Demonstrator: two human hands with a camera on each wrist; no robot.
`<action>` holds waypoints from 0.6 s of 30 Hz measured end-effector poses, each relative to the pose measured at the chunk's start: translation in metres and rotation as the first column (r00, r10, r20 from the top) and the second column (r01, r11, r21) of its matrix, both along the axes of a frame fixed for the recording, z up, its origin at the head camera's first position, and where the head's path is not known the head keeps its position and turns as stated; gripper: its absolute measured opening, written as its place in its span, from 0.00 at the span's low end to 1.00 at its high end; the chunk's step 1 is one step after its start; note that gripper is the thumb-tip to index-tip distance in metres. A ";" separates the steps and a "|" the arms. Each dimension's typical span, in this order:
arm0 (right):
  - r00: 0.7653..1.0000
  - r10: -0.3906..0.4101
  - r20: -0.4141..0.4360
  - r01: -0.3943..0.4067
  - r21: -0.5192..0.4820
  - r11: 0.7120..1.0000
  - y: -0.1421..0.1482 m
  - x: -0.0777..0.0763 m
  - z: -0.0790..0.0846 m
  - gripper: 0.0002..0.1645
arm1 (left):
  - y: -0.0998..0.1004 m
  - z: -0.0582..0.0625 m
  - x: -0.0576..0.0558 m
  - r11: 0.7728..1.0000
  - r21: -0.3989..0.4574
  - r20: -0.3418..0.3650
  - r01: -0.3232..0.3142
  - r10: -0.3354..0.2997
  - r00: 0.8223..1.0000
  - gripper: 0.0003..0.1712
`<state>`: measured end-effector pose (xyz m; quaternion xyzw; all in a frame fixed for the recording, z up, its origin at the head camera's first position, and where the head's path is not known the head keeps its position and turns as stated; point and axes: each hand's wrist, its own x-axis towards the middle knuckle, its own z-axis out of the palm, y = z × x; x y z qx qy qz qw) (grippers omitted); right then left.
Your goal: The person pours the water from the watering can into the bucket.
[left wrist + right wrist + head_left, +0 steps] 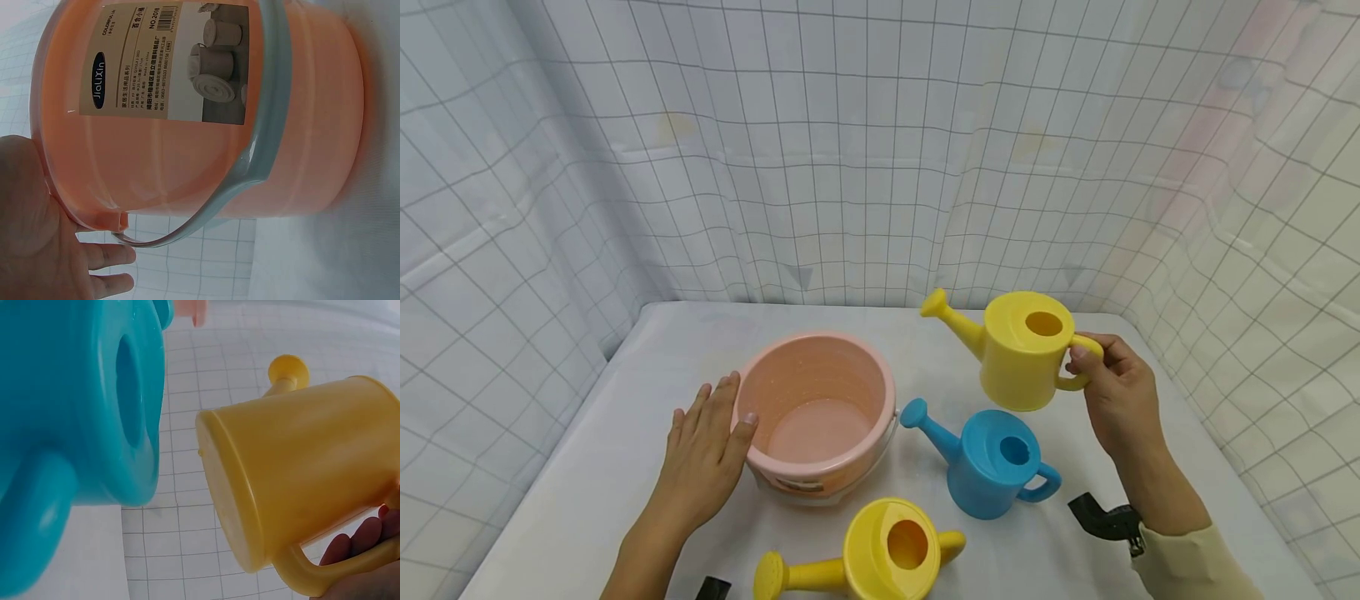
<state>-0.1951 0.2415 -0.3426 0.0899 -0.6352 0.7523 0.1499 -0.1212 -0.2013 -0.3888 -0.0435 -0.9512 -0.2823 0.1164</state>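
My right hand (1122, 392) grips the handle of a yellow watering can (1021, 367), its spout pointing left toward the bucket. In the right wrist view this can (300, 469) hangs in the air with its base showing. My left hand (703, 450) lies with straight fingers against the left rim of a pink bucket (820, 467); the thumb crosses the rim. A label (165, 62) and a pale handle (272, 94) show on the bucket's side in the left wrist view. Between bucket and right hand stands a blue watering can (988, 475), upright, close below the held can.
A second yellow watering can (891, 554) stands at the front edge of view, spout to the left. All stand on a white-covered table (692, 333). White grid-patterned curtains (865, 150) hang behind and on both sides.
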 end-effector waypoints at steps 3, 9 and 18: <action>1.000 0.013 -0.019 -0.013 0.004 1.000 -0.001 0.001 0.002 0.06 | 0.000 0.000 0.000 1.000 -0.002 0.000 0.000 0.000 1.000 0.35; 0.998 0.045 -0.050 -0.045 0.006 0.999 -0.004 0.005 0.009 0.07 | 0.000 0.000 0.000 1.000 -0.005 -0.004 0.000 0.000 1.000 0.35; 0.989 0.119 -0.089 -0.116 0.038 0.992 -0.014 0.012 0.021 0.08 | 0.000 0.000 0.000 1.000 -0.002 0.003 0.001 -0.001 1.000 0.35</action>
